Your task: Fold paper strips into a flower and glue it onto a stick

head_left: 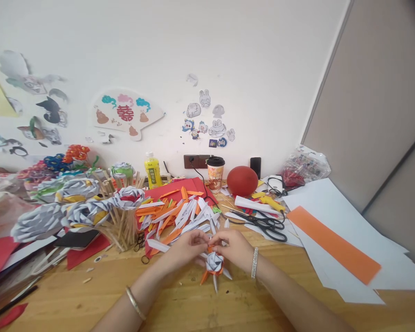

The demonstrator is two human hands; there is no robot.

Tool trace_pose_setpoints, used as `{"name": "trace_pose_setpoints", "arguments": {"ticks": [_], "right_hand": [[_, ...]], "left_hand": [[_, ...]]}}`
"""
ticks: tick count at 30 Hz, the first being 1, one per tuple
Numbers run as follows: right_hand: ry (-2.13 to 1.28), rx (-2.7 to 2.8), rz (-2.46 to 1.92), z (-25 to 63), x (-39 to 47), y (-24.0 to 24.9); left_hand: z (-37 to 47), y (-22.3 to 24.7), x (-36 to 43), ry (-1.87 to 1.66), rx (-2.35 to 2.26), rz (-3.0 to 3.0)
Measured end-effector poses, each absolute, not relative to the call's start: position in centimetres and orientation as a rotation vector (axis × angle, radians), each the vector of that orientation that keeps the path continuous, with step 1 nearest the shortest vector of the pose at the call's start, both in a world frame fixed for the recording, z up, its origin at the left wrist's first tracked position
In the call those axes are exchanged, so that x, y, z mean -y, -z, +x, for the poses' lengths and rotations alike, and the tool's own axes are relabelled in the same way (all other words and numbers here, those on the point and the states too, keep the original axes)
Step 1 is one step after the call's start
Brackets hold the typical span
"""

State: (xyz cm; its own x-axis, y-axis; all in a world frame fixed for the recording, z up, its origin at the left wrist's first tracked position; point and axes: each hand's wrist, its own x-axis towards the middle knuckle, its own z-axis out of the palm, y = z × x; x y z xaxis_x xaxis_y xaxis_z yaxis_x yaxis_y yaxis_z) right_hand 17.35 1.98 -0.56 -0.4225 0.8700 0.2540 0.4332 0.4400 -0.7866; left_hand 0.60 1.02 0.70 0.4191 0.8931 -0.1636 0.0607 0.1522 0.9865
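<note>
A small folded-paper flower (214, 262), white in the middle with orange and white pointed strips sticking out, is at the front centre of the wooden table (180, 299). My left hand (191, 246) pinches at its upper left edge, fingers closed. My right hand (232, 244) closes its fingers at the upper right edge, on an orange strip. The fingertips of both hands nearly meet above the flower. Just behind the hands lies a pile of folded orange and white paper strips (180, 212).
Black scissors (268, 226), a yellow glue gun (272, 202), a red ball-like object (242, 181) and a lidded cup (215, 174) stand or lie behind. Paper flowers on sticks (86, 212) fill the left. An orange sheet (334, 244) rests on white paper (359, 276) at right.
</note>
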Motion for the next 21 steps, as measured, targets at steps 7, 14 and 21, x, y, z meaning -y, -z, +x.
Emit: {"name": "trace_pose_setpoints", "arguments": {"ticks": [7,14,21], "right_hand": [[-0.778,2.045,-0.996,17.07,-1.87,0.94],[-0.566,2.187,-0.790,17.26,-1.86,0.79],[-0.329,2.386,-0.882,17.14,-1.77,0.53]], "left_hand": [[0.63,-0.21,-1.26,-0.682,-1.106,1.309],[0.84,0.01,-1.54,-0.755,-1.198,1.407],[0.82,0.37,-1.65,-0.786,-1.252,1.582]]}}
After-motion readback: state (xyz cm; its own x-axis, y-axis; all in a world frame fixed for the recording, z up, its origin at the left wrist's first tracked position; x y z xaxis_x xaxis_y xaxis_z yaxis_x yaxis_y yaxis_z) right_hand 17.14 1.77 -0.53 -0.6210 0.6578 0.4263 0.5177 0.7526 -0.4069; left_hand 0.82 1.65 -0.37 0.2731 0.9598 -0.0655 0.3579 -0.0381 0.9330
